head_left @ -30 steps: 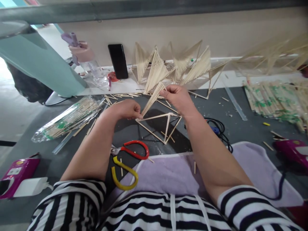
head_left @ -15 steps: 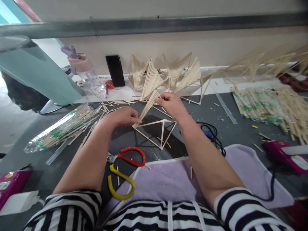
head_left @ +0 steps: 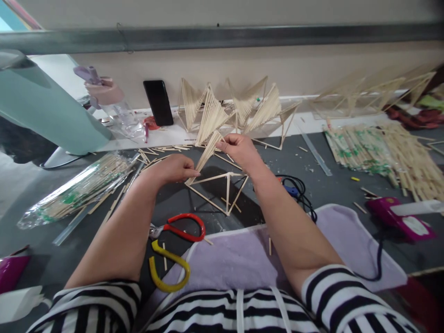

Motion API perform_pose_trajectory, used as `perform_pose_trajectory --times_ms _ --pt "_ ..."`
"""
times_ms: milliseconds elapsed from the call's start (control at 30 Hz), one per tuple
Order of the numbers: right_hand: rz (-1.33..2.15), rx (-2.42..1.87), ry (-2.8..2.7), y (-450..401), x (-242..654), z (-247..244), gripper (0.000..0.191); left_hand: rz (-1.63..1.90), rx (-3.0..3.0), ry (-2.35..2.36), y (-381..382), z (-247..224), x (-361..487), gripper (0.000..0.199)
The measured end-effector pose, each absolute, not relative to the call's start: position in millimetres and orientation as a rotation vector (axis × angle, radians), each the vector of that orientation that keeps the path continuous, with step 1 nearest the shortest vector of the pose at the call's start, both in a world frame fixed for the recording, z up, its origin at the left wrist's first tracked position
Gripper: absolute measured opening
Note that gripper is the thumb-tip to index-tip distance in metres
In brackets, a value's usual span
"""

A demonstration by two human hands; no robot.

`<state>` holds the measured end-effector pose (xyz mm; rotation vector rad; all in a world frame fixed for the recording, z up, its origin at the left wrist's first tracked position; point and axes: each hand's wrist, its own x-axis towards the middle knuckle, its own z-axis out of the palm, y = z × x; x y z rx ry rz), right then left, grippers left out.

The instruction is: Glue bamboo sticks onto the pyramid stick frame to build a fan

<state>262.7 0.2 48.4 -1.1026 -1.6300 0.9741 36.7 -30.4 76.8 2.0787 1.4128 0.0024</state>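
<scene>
Centrally, a stick frame (head_left: 228, 192) stood on the gray surface (head_left: 173, 199); the right hand (head_left: 241, 150) pinched its slatted upper end between fingers, the left hand (head_left: 175, 167) curled fingers by its lower corner, grip unclear.

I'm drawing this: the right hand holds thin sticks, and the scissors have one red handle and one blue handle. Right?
Not quite: the head view shows scissors with a red handle and a yellow handle, not blue. The right hand does hold thin sticks.
</scene>
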Motion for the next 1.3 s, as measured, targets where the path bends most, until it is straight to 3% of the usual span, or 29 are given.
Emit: perform_pose_trajectory --times_ms 667,1100,1300 --pt "0.960 -1.103 -1.629 2.7 262.6 47.5 0.031 0.001 2.082 1.428 -29.7 76.6 39.1 0.035" --pt "0.985 -1.093 -1.670 5.0 268.9 51.6 0.041 0.011 2.089 1.459 -31.2 78.1 40.0 0.042" --pt "0.953 -1.063 -1.682 7.1 269.5 45.4 0.037 0.022 1.994 1.443 -30.5 80.7 34.4 0.034"
